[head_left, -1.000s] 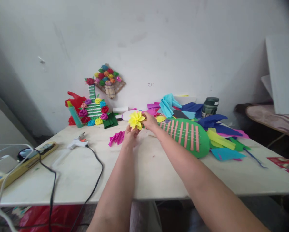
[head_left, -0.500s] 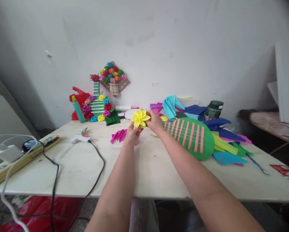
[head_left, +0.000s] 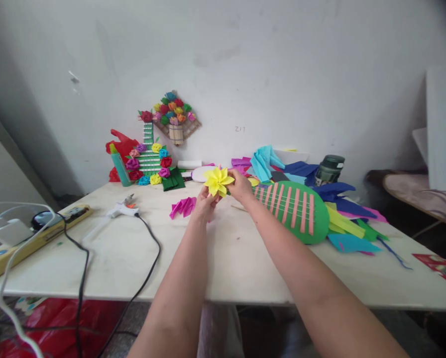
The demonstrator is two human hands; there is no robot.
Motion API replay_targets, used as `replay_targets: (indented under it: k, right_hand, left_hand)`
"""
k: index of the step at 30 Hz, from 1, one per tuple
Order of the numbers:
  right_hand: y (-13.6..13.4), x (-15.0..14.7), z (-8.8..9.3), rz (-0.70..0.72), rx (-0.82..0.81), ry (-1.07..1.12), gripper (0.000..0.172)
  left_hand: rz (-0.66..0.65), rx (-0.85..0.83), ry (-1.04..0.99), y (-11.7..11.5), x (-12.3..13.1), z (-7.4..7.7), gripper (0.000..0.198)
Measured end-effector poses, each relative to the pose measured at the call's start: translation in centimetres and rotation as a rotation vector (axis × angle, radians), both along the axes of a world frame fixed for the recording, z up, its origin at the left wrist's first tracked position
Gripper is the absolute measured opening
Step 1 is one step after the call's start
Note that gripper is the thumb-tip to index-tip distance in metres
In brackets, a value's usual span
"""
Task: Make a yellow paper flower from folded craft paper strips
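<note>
A yellow paper flower (head_left: 218, 182) with pointed petals is held up over the middle of the table. My left hand (head_left: 207, 203) grips it from below, fingers closed beneath the petals. At its right side my right hand (head_left: 241, 187) pinches a petal edge with thumb and fingers. Behind my right wrist lies a green oval board (head_left: 316, 219) with pink strips and white strings across it, shaped like a lute body. Left of my left hand is a crumpled piece of magenta paper (head_left: 182, 207). A white oval piece (head_left: 198, 174) shows just behind the flower.
A glue gun (head_left: 123, 209) with a black cord rests at left, by a yellow power strip (head_left: 40, 238). Behind stand a teal glue bottle (head_left: 120, 166) and a flower-trimmed green instrument (head_left: 148, 161). Coloured paper (head_left: 266, 161) and a dark bottle (head_left: 330, 170) are at back right.
The view has shifted slightly. Both hands still hold the yellow flower in nearly the same place, and the flower looks tilted slightly differently.
</note>
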State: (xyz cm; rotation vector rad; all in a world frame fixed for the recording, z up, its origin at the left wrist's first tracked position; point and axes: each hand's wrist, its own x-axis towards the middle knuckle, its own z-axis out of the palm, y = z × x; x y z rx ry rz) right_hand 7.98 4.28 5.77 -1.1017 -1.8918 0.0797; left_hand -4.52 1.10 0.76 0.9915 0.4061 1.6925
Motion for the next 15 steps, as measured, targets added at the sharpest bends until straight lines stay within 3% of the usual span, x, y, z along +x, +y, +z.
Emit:
replay_targets:
  k: [15]
  right_hand:
    - [1.5, -0.3, -0.3, -0.016, -0.282, -0.034, 0.032]
  left_hand:
    - [0.030, -0.053, 0.037, 0.7, -0.2, -0.9, 0.042]
